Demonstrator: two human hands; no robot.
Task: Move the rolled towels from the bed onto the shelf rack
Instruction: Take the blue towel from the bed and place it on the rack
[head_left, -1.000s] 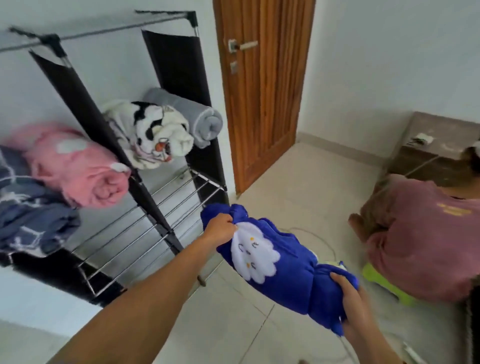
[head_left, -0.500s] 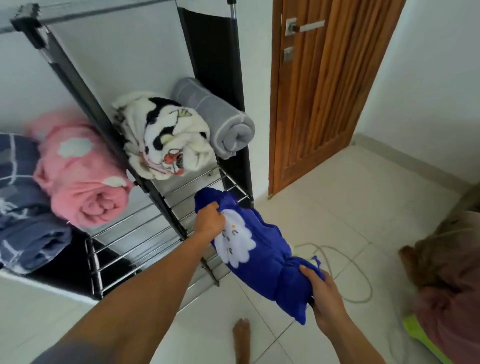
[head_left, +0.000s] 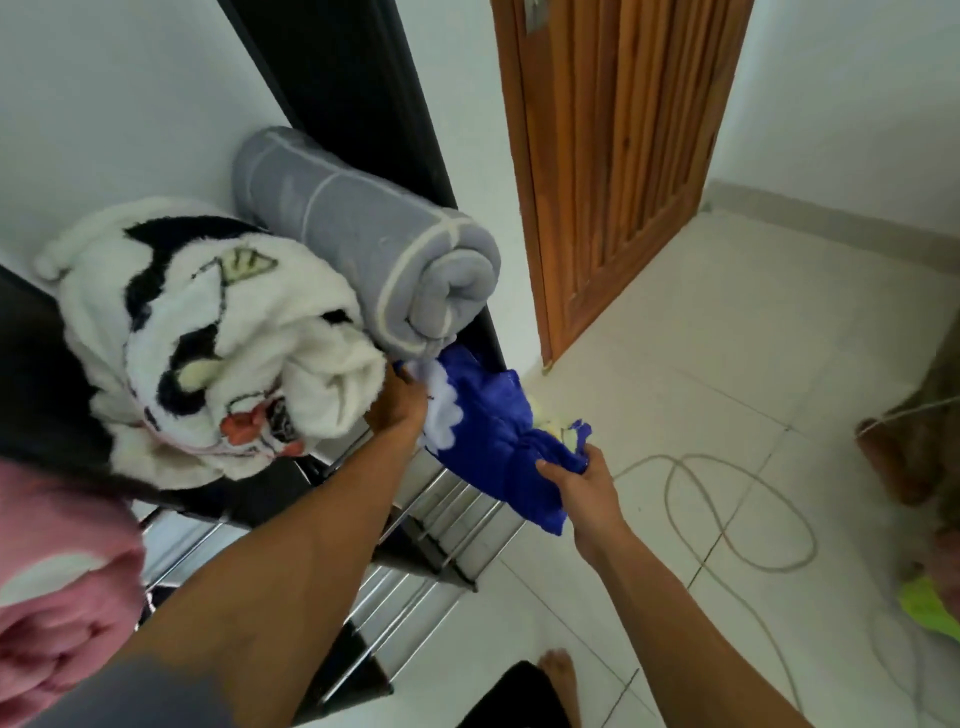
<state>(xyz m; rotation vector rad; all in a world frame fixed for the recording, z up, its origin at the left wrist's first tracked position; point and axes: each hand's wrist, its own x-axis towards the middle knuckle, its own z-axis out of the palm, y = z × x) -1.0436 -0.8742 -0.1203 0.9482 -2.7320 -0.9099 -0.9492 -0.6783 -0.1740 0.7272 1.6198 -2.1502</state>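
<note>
I hold a blue rolled towel (head_left: 491, 431) with a white cloud patch at the lower tier of the shelf rack (head_left: 441, 512), just under the grey rolled towel (head_left: 363, 234). My left hand (head_left: 397, 402) grips the towel's far end, partly tucked beneath the white and black rolled towel (head_left: 202, 338). My right hand (head_left: 574, 473) grips its near end, which hangs past the rack's front edge. A pink rolled towel (head_left: 57, 577) lies on the rack at the far left.
A wooden door (head_left: 613, 156) stands shut right of the rack. A pale cable (head_left: 737, 514) loops over the tiled floor. Another person (head_left: 919, 457) sits at the right edge. My bare foot (head_left: 558, 680) shows at the bottom.
I have stepped closer to the rack and pushed the blue towel forward, from in front of the rack to under the grey roll on the lower tier. Both hands keep their grip.
</note>
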